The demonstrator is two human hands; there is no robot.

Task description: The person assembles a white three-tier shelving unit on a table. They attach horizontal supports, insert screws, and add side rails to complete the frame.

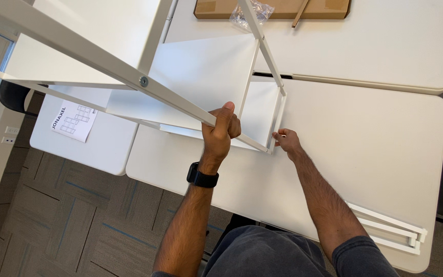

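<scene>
White metal shelf frame with flat white panels [206,77], tipped over the white bench [375,143] and already largely built: slanting rails joined, one silver bolt [143,81] seated at a crossing, at least two panels fitted between the bars. Left hand [220,134], black watch [202,178] on the wrist, wrapped round the near diagonal rail, fingers closed tight on it, thumb up along the bar, bearing the frame's weight. Right hand [286,140] at the frame's lower corner, fingers pinched narrow on the end of the short upright there, touching the metal just where it meets the bench top; impossible to tell whether any small part sits between the fingertips. By the look of it, past the middle of the build, with more left to add: loose white metal bars [396,233] lying unused at the near right edge of the bench, well apart from the frame. Further back, flat brown cardboard box [273,8] with a clear plastic bag of small hardware [249,15] resting on it, bag partly behind a rail. Off to the left on a lower white table, folded paper instruction sheet [74,121]. Grey patterned carpet floor [67,225] below.
</scene>
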